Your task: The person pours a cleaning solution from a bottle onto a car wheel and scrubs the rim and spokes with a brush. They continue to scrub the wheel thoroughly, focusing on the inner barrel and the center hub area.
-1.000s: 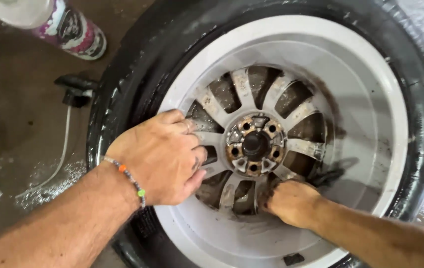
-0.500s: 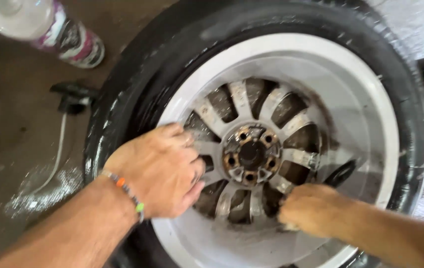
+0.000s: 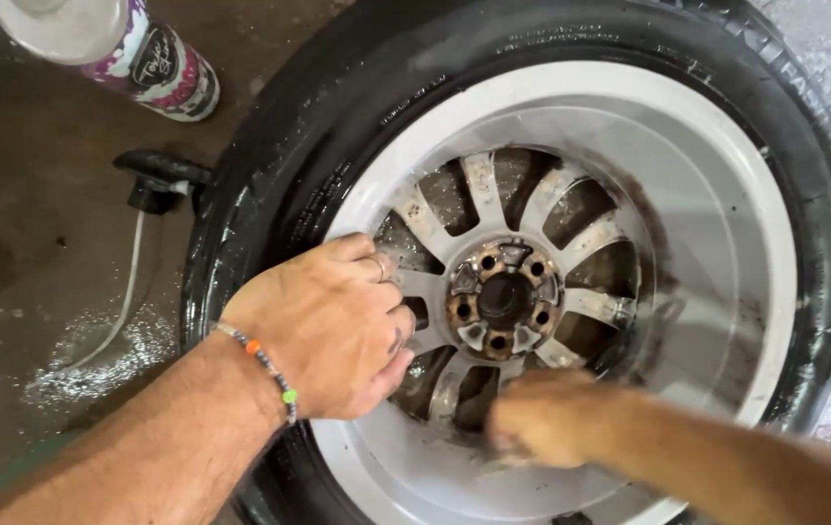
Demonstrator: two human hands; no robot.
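Right hand (image 3: 551, 418) has slid leftward below rusty hub (image 3: 503, 297).

Floor: you kneel on wet, dark concrete floor (image 3: 36, 262).
Suds: white foam patch (image 3: 94, 355) lies on it, left of you.
Light: even, soft.
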